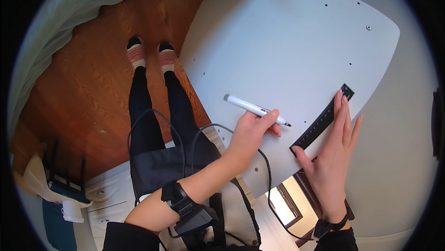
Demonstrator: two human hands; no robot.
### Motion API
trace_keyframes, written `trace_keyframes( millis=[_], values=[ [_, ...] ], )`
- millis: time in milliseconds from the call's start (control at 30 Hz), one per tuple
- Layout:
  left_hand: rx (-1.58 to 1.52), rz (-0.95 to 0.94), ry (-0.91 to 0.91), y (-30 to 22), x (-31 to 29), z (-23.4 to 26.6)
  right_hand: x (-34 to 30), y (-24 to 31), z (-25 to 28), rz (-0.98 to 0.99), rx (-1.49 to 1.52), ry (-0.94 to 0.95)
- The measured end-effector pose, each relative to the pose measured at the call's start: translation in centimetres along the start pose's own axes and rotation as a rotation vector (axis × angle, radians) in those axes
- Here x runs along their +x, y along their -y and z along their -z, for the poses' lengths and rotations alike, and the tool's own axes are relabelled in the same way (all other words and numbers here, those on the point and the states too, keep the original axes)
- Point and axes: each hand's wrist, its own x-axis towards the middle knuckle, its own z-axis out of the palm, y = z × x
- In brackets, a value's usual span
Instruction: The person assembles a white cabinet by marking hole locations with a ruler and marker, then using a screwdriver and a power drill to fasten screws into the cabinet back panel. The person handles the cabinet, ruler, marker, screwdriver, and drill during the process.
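My left hand (256,133) grips a white marker (245,106) with a grey end, its dark tip slanting down to the right. The tip is close to the white panel (278,51); whether it touches cannot be told. To the right, my right hand (331,151) is stretched out over a black ruler (317,129) with pale marks and a toothed edge. Its fingertips press near the ruler's far end and the thumb lies by the near end. The ruler lies slantwise on the panel, near its right edge. Between marker tip and ruler is a small dark hole.
Several small holes and a round metal fitting (368,27) dot the panel. A black cable (268,167) loops over my lap and the panel's near edge. Wooden floor (92,79), a pale curtain (60,24) and a white drawer unit (109,204) lie to the left.
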Motion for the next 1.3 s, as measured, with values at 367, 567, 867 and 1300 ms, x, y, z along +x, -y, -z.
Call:
trace_keyframes(
  millis=[367, 567, 867, 1300],
  values=[
    [0.021, 0.134, -0.057, 2.2, -4.8, 3.7, -7.2, 4.0, -4.7, -0.071, 0.139, 0.017],
    [0.074, 0.177, -0.075, 3.6, -6.4, 5.3, -7.9, 4.9, -6.3, -0.084, 0.137, -0.016],
    [0.035, 0.079, -0.080, 5.1, -6.7, 5.5, -8.9, 5.0, -7.4, -0.094, 0.144, -0.043],
    [0.058, 0.044, -0.065, 7.2, -7.0, 5.5, -9.8, 4.1, -8.0, -0.056, 0.123, -0.040]
  ],
)
